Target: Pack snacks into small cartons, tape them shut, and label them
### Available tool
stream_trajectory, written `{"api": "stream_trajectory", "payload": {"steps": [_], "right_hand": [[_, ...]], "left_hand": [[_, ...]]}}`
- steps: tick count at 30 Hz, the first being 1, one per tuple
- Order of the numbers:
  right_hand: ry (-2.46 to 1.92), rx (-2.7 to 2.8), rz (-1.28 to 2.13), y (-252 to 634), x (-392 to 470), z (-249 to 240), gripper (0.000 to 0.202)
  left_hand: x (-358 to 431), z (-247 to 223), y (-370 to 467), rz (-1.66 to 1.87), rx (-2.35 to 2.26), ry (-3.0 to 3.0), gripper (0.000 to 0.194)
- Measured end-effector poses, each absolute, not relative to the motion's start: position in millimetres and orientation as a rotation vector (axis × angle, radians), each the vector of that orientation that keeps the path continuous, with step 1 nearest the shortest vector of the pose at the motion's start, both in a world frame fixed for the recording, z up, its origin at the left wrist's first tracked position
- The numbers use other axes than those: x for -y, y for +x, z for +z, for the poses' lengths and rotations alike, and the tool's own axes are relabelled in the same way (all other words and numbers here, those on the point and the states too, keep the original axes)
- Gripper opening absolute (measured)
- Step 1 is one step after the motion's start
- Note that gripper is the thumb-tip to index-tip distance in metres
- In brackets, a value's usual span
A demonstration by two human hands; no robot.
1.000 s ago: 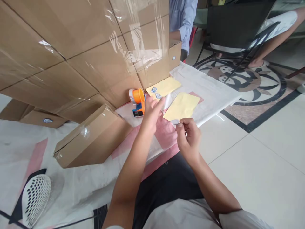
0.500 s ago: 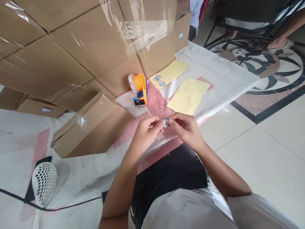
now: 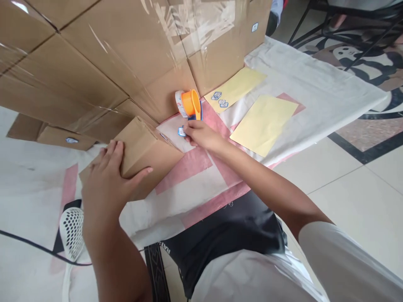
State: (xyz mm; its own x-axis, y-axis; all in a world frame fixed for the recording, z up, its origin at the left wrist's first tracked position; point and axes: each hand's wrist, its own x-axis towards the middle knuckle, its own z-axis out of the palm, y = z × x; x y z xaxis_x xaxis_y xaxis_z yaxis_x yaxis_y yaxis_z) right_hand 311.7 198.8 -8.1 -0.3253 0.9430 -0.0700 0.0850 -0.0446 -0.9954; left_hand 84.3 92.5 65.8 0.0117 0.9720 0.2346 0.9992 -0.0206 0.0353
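Note:
My left hand (image 3: 108, 180) lies spread over a closed cardboard box (image 3: 154, 161), fingers on its top and thumb stretched along the near side. Between the fingertips of my right hand (image 3: 197, 133) is a small blue-edged white sticker (image 3: 181, 131), held just off the box's right end. A small pale mark (image 3: 163, 136) shows on that end, too slanted to read. Right behind my right hand stands an orange tape dispenser (image 3: 192, 104) with a printed roll, its lower part covered by the hand.
Taped cardboard boxes (image 3: 126, 54) form a wall along the back. Two yellow sheets (image 3: 262, 126) lie on the right of the cloth-covered table (image 3: 317, 88), the farther one bearing several blue-edged stickers (image 3: 223, 103). A white perforated scoop (image 3: 71, 230) and a black cable (image 3: 28, 242) are at left.
My hands have parted from in front of me. The left has come down on the cardboard box; the right has carried the sticker forward and left to the box's end. The view has shifted slightly.

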Motion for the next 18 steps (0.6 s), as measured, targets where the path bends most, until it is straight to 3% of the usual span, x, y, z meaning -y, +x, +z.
{"api": "stream_trajectory", "payload": {"steps": [5, 10, 14, 18], "right_hand": [[-1.196, 1.826, 1.273, 268, -213, -8, 0.013], [-1.162, 1.790, 1.079, 271, -194, -25, 0.038], [-0.925, 1.974, 1.182, 274, -180, -36, 0.070], [-0.815, 2.162, 1.258, 266, -176, -34, 0.134]], "left_hand": [[-93, 52, 68, -0.200, 2.093, -2.087, 0.093], [-90, 53, 72, -0.163, 2.114, -2.024, 0.093], [-86, 50, 61, -0.206, 2.033, -2.065, 0.088], [-67, 47, 35, -0.331, 1.883, -2.283, 0.076]]}}
